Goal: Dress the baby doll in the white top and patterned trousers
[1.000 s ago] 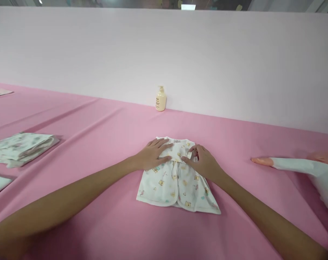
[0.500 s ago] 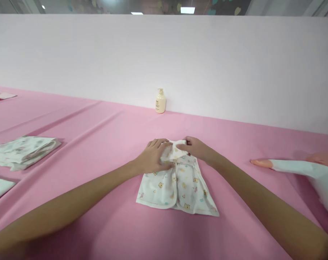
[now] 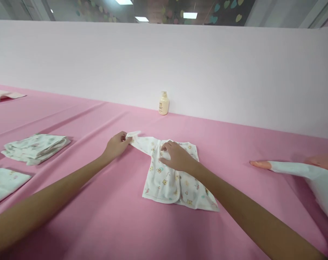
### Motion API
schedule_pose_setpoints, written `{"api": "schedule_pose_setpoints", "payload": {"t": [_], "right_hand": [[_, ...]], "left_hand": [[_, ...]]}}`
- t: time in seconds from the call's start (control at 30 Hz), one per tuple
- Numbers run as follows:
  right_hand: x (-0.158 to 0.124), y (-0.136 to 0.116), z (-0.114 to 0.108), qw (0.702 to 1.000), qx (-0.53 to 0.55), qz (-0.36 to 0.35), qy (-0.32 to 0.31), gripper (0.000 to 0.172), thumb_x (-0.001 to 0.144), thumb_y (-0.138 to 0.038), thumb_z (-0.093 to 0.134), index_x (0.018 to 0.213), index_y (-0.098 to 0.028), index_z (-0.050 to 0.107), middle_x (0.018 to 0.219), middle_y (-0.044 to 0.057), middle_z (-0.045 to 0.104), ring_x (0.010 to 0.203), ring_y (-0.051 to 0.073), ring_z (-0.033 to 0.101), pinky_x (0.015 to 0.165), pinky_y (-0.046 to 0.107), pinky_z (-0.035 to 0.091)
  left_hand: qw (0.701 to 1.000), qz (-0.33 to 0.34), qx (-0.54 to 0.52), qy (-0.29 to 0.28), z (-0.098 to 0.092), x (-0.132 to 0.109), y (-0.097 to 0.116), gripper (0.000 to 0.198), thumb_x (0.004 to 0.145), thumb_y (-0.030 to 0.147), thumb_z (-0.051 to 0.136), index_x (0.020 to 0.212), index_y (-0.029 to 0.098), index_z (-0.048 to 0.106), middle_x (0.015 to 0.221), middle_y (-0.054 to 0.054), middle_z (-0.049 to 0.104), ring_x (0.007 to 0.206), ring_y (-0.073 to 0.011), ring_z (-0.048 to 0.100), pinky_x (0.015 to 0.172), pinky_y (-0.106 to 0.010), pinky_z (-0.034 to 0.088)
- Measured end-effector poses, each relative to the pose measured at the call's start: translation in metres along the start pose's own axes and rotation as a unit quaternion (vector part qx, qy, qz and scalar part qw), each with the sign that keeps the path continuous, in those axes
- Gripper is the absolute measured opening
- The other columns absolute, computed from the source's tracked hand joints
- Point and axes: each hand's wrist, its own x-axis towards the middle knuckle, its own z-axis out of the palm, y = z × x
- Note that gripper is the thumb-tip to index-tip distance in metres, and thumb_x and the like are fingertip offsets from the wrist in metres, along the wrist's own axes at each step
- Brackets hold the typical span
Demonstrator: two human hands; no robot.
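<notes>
A small white baby shirt (image 3: pixel 169 180) printed with little bears lies on the pink tablecloth (image 3: pixel 120 224) in front of me. My left hand (image 3: pixel 115 146) pinches the cuff of its left sleeve (image 3: pixel 142 142), which is stretched out to the left. My right hand (image 3: pixel 176 157) lies flat on the shirt's chest with the fingers spread, pressing it down. The shirt's right sleeve is out of sight.
Folded printed garments (image 3: pixel 35 148) lie at the left, with another (image 3: pixel 3 182) nearer the edge and a pale piece (image 3: pixel 3 95) at far left. A cream pump bottle (image 3: pixel 164 103) stands against the white wall. A doll in white cloth (image 3: pixel 302 169) lies at right.
My left hand has drawn the sleeve out from the folded shirt to the left. My right hand moved from the collar to press flat on the chest.
</notes>
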Motion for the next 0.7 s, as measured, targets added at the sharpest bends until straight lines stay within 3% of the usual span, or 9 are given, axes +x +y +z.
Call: {"api": "schedule_pose_setpoints", "payload": {"t": [0.1,0.27,0.37,0.47,0.57,0.63,0.7], "right_hand": [[-0.002,0.008,0.009,0.999,-0.052,-0.009,-0.006,0.019,0.099,-0.032,0.070,0.112,-0.021,0.063,0.119,0.010,0.068,0.115,0.027,0.063,0.094,0.039,0.050],[0.008,0.002,0.013,0.980,-0.191,-0.052,-0.032,0.013,0.106,-0.023,0.053,0.112,-0.018,0.064,0.115,0.014,0.071,0.102,0.027,0.065,0.078,0.036,0.046],[0.008,-0.006,0.008,0.976,-0.217,-0.010,-0.006,0.021,0.100,-0.011,0.050,0.116,-0.017,0.061,0.106,0.013,0.073,0.090,0.025,0.066,0.070,0.034,0.042],[0.000,-0.004,-0.019,0.980,-0.171,0.061,0.085,0.032,0.094,-0.012,0.054,0.126,-0.020,0.055,0.103,0.009,0.073,0.085,0.024,0.067,0.069,0.032,0.042],[-0.027,0.020,-0.066,0.964,-0.122,0.155,0.180,0.050,0.089,-0.023,0.061,0.136,-0.022,0.046,0.107,0.008,0.072,0.079,0.024,0.067,0.066,0.032,0.044],[-0.060,0.048,-0.097,0.945,-0.115,0.230,0.203,0.061,0.085,-0.030,0.065,0.141,-0.024,0.042,0.104,0.005,0.071,0.073,0.024,0.067,0.065,0.033,0.045],[-0.100,0.079,-0.117,0.928,-0.128,0.301,0.176,0.065,0.084,-0.037,0.065,0.143,-0.024,0.041,0.105,0.006,0.072,0.075,0.026,0.068,0.066,0.035,0.047]], "left_hand": [[0.998,-0.015,0.053,-0.006,-0.008,-0.002,-0.021,0.028,0.090,0.049,0.055,0.097,0.024,0.064,0.105,-0.004,0.080,0.099,-0.0304,0.072,0.086,-0.038,0.048],[0.998,0.006,0.054,0.011,-0.009,-0.004,-0.029,0.029,0.091,0.047,0.057,0.109,0.024,0.062,0.109,-0.005,0.083,0.107,-0.0300,0.074,0.115,-0.048,0.037],[0.998,0.006,0.053,0.014,-0.007,-0.003,-0.033,0.030,0.092,0.049,0.056,0.109,0.025,0.062,0.110,-0.005,0.083,0.106,-0.0292,0.075,0.118,-0.050,0.035],[0.998,0.011,0.064,0.024,-0.006,-0.001,-0.040,0.033,0.091,0.051,0.057,0.110,0.024,0.061,0.108,-0.005,0.082,0.102,-0.0279,0.075,0.120,-0.051,0.034],[0.996,0.036,0.079,0.037,-0.003,-0.001,-0.047,0.036,0.091,0.052,0.058,0.114,0.024,0.059,0.106,-0.004,0.081,0.098,-0.0270,0.076,0.120,-0.051,0.034],[0.994,0.050,0.086,0.040,-0.002,-0.002,-0.050,0.038,0.091,0.052,0.059,0.117,0.024,0.059,0.106,-0.004,0.080,0.097,-0.0267,0.076,0.119,-0.051,0.035],[0.992,0.064,0.103,0.040,0.000,-0.003,-0.052,0.041,0.091,0.051,0.059,0.121,0.023,0.058,0.108,-0.005,0.079,0.098,-0.0281,0.075,0.118,-0.052,0.036]]}}
